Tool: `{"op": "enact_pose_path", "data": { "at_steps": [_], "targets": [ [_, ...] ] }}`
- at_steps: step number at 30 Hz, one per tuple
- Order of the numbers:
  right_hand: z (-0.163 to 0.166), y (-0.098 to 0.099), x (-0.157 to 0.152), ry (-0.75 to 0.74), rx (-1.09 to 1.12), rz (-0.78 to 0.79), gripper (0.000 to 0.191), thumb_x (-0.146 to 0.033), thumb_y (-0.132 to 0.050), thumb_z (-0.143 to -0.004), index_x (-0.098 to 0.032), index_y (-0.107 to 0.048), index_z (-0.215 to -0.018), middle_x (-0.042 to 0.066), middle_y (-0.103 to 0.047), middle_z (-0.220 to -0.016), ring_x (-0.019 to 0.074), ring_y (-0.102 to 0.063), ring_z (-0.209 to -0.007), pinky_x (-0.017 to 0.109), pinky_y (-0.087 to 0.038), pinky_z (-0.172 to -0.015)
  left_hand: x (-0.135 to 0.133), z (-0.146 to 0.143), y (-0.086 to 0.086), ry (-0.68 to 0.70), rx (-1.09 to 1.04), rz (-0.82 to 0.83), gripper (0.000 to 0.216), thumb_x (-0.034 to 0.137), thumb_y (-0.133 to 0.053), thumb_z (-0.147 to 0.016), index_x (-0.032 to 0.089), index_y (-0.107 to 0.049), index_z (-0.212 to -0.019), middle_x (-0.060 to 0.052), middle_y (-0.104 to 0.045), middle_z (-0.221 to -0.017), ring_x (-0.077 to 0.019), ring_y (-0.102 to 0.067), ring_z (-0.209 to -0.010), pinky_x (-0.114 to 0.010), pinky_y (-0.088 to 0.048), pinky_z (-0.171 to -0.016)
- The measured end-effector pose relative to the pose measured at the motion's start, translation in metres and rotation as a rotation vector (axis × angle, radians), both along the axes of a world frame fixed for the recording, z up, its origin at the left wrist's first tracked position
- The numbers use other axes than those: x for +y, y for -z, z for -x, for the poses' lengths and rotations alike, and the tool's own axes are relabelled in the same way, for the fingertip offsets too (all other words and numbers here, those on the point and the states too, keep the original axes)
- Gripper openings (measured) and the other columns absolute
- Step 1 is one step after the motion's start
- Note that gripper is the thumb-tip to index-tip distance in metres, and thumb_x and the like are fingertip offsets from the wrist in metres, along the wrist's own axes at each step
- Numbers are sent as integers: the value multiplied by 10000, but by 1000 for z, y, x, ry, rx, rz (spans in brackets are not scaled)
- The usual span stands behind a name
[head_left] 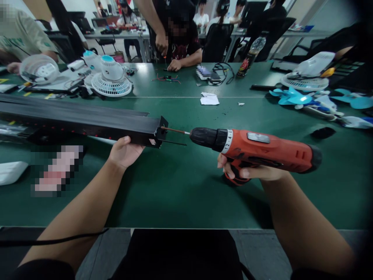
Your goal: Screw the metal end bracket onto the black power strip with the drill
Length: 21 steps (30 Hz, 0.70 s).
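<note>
from afar i see a white fan (111, 83) at left, white paper (210, 101) nearer the middle, a bottle (246, 62) beyond it, and blue fan blades (291, 96) at right.

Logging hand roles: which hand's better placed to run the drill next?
Right, likely: the right hand grips the drill, its chuck pointing toward the end of the black rail. The left hand supports that rail.

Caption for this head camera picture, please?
The right hand holds a red drill, the left hand a black beam.

The green table (180, 194) carries fans (109, 68) and paper (209, 100).
</note>
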State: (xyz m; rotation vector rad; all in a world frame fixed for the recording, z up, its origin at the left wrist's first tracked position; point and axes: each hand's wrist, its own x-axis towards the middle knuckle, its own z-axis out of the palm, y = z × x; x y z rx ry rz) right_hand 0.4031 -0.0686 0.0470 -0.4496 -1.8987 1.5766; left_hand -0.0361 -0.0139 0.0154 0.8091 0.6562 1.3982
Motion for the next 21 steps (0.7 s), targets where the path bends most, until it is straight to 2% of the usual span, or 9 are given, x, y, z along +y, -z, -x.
{"op": "enact_pose_path", "data": {
  "at_steps": [3,7,10,13,21],
  "targets": [
    [-1,0,0,-10,3,7,433,-474,-874,-1034,-215,-767,-1364,75,-817,-999,158,-739,-669,255,-651,-549,1,1,1,-3,19,6,587,384,-1008,-671,285,-852,-1228,-112,-895,-1237,-411,-781,-1363,-473,-698,-1075],
    [2,-2,0,12,12,-4,473,-485,-887,-1020,-202,-764,-1377,102,-822,-1073,150,-735,-663,249,-642,-526,1,1,2,-4,18,0,577,383,-1017,-666,294,-856,-1213,-99,-901,-1210,-380,-812,-1298,-435,-711,-1022],
    [2,-4,0,-18,8,-7,491,-490,-885,-1021,-188,-760,-1387,71,-809,-967,141,-719,-633,230,-624,-516,0,0,0,-6,6,0,572,374,-1022,-658,294,-851,-1198,-90,-903,-1185,-361,-820,-1273,-399,-713,-991],
    [1,-3,0,-19,-21,4,503,-506,-871,-1031,-164,-756,-1380,61,-797,-895,152,-722,-627,235,-623,-513,-1,-1,-1,6,-1,6,585,359,-1000,-683,303,-835,-1242,-82,-899,-1204,-383,-793,-1330,-439,-694,-1050],
    [-1,0,-1,23,4,4,450,-473,-889,-1018,-201,-763,-1354,109,-824,-1079,168,-757,-686,266,-654,-526,1,1,2,13,-1,9,616,349,-985,-694,322,-822,-1287,-60,-904,-1157,-358,-803,-1310,-415,-684,-1055]
  ]
}}
